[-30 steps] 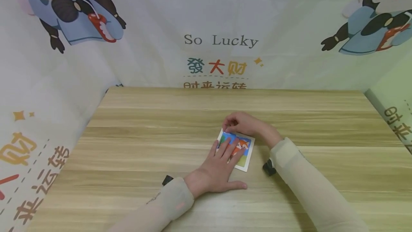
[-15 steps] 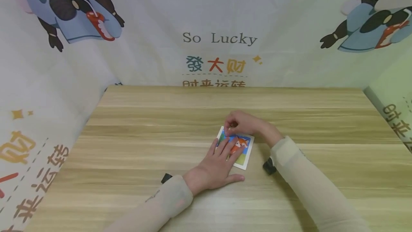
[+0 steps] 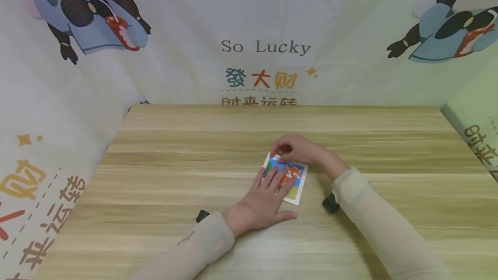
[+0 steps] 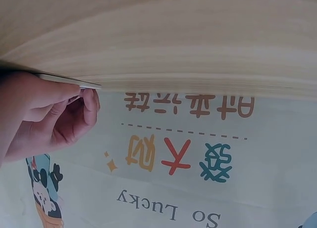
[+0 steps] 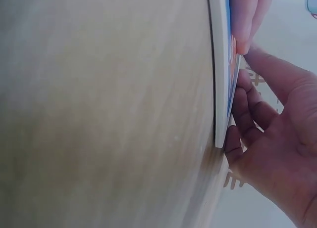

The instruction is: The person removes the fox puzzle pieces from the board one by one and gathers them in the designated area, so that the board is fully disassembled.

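Nearest, the left hand (image 3: 260, 204) lies spread over the fox picture board (image 3: 297, 172), flat on the wooden table (image 3: 155, 176). Beyond, the right hand (image 3: 300, 149) curls thumb and finger at the board's far edge, whether pinching anything I cannot tell. Behind hangs printed cloth (image 3: 186, 72)

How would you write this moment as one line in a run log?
left grip: fingers spread across fox picture board | right grip: curled at its far edge, pinch unclear | surface: wood-grain table

Soft diffuse light, faint shadows, blurred tabletop (image 5: 109, 109) (right wrist view)
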Tool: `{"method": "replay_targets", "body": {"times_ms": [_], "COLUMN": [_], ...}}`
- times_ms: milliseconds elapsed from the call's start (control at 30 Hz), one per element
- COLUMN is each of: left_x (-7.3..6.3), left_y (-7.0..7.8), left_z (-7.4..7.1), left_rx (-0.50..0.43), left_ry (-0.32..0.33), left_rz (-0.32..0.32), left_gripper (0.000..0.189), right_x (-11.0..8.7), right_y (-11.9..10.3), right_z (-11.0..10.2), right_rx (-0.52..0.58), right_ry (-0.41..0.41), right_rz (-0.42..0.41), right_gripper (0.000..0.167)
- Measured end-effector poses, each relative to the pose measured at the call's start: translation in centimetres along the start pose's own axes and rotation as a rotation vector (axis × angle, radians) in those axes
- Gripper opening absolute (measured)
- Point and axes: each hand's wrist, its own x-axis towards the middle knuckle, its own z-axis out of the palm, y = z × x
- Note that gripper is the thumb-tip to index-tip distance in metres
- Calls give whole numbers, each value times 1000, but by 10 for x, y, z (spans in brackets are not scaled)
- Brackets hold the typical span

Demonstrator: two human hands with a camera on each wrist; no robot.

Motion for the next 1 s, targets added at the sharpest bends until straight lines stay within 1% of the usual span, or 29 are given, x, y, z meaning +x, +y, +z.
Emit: {"method": "replay_targets", "body": {"times_ms": [167, 333, 500, 600, 733, 867, 1000], "left_x": [0, 1, 0, 1, 1, 0, 0], "left_y": [-1, -1, 0, 1, 1, 1, 0], "left_z": [0, 0, 0, 0, 1, 1, 1], "left_rx": [0, -15, -7, 1, 19, 38, 47], "left_ry": [14, 10, 10, 14, 16, 25, 38], "left_rz": [3, 3, -3, 6, 16, 18, 27], "left_gripper": [83, 82, 81, 81, 82, 83, 83], "right_x": [3, 6, 5, 2, -5, -9, -6], "right_y": [-3, -5, -6, -4, -1, -2, -3], "right_z": [1, 3, 1, 1, -1, -2, -2], "right_rx": [-13, -19, -4, -24, -86, -138, -147], "right_ry": [-7, -23, -37, -26, 10, 27, 17], "right_rz": [28, 53, 34, 16, -31, -65, -40], "right_gripper": [14, 12, 8, 8, 16, 23, 21]}}
